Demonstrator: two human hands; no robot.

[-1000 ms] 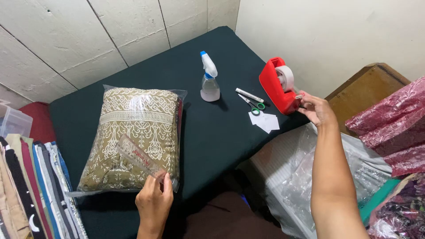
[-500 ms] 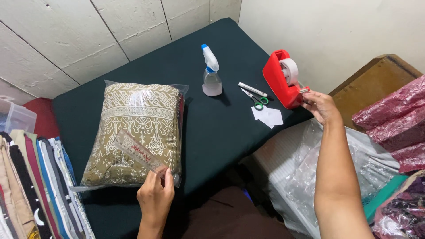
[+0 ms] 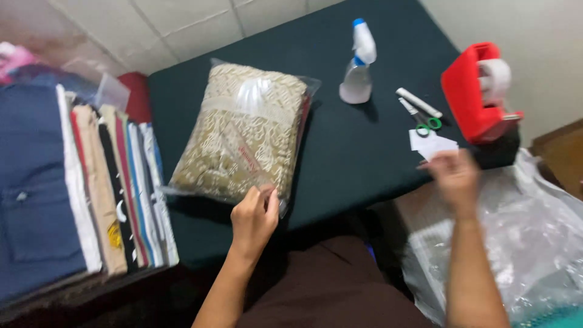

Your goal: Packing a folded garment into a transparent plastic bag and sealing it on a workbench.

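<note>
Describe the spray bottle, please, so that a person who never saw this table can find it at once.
Look at the dark green table, on its far side near the tiled wall. The spray bottle stands there upright, between the bagged gold patterned cloth and the red tape dispenser. It alone is a clear bottle with a white trigger head and blue cap; the things nearest it, scissors and a white pen, lie flat.

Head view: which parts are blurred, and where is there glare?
Head view: the right hand is smeared by motion blur, its fingers unclear; the left hand on the clear-bagged patterned garment is sharper; glare whitens the bag's top; the folded clothes stack at left looks soft.
</note>
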